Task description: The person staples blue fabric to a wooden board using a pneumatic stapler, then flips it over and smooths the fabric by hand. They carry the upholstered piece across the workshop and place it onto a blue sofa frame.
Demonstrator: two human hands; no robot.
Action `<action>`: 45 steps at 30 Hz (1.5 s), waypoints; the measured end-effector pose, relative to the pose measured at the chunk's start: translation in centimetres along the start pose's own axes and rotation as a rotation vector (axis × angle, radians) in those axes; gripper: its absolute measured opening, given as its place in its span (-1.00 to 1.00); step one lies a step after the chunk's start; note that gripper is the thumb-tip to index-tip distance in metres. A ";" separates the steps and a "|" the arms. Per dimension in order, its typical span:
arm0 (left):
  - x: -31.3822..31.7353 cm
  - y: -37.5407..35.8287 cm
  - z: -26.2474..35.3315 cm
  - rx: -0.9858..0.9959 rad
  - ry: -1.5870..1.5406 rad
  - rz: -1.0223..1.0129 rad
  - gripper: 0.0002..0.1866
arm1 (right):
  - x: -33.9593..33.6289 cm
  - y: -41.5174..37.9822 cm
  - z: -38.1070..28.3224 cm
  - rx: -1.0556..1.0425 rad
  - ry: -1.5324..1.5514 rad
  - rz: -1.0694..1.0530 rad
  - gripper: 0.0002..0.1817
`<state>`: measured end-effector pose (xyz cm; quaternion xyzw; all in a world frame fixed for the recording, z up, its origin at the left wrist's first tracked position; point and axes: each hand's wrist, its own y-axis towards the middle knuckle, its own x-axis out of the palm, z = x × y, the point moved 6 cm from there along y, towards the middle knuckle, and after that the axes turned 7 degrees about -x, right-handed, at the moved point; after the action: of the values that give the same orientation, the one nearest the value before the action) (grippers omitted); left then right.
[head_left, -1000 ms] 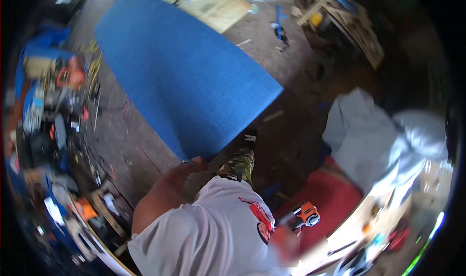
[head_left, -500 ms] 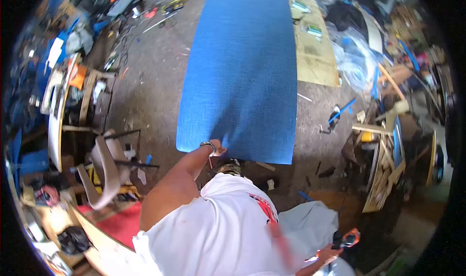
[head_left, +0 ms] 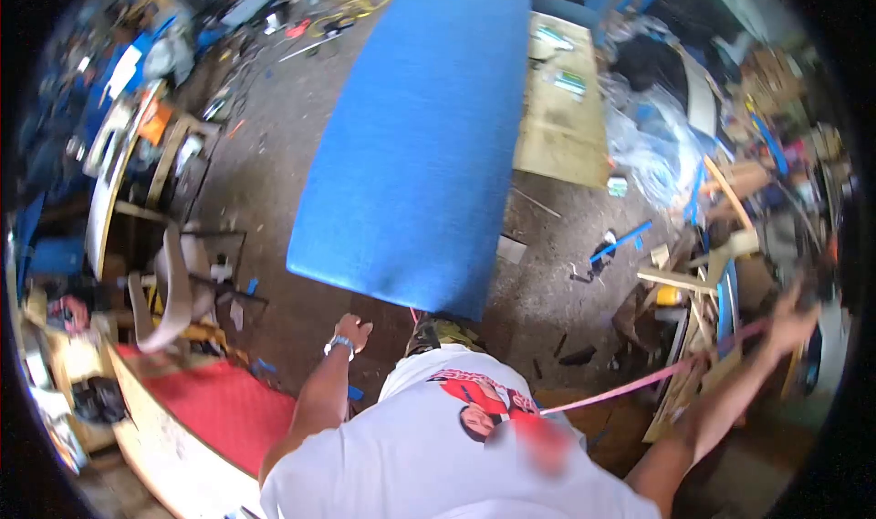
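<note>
A long blue upholstered panel [head_left: 429,145] lies on the concrete workshop floor [head_left: 283,181], its near end just ahead of the person's camouflage-clad leg [head_left: 444,334]. The left hand [head_left: 352,329], a watch at its wrist, hovers just below the panel's near edge with fingers loosely spread, holding nothing and apart from the fabric. The right hand [head_left: 792,320] is flung out well to the right of the panel, closed around a pink strap [head_left: 639,384] that runs taut back toward the white T-shirt [head_left: 456,446]; motion blur hides how firm that grasp is. With the panel unheld and the body leaning, a foot could catch its edge, or the strap could drag across loose offcuts [head_left: 680,277] and a blue-handled tool [head_left: 620,243] lying right of the panel and pull them over. The floor is gritty and littered. Beyond the panel's right edge lies a plywood sheet [head_left: 561,118] with clear plastic wrap [head_left: 652,145] next to it. Left of the panel stand a tipped beige chair [head_left: 169,286] and shelves of tools [head_left: 119,127]; a red mat [head_left: 228,405] lies below the panel's near left corner.
</note>
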<state>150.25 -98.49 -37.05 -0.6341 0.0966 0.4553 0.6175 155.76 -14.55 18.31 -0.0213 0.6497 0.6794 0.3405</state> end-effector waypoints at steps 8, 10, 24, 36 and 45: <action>-3.9 10.5 11.4 0.127 -0.195 0.199 -0.26 | 23.3 -1.8 -20.2 -0.061 0.269 -0.717 -0.50; -3.2 12.1 15.3 0.073 -0.189 0.179 -0.19 | 30.0 -6.6 -23.4 0.044 0.446 -0.917 -0.50; 0.8 9.9 27.0 -0.088 0.055 -0.005 0.18 | 73.4 -27.3 -37.6 0.086 0.467 -1.334 -0.33; -1.1 9.8 28.9 -0.063 0.025 -0.120 -0.03 | 79.3 -27.9 -40.0 0.064 0.312 -1.048 -0.25; -18.5 30.9 35.1 0.290 0.327 0.369 -0.14 | 78.1 -28.9 -39.8 0.037 0.275 -1.219 -0.19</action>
<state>102.54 -82.78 -39.40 -0.5758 0.3729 0.4331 0.5846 93.57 -18.48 -49.72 -0.4694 0.5704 0.3424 0.5806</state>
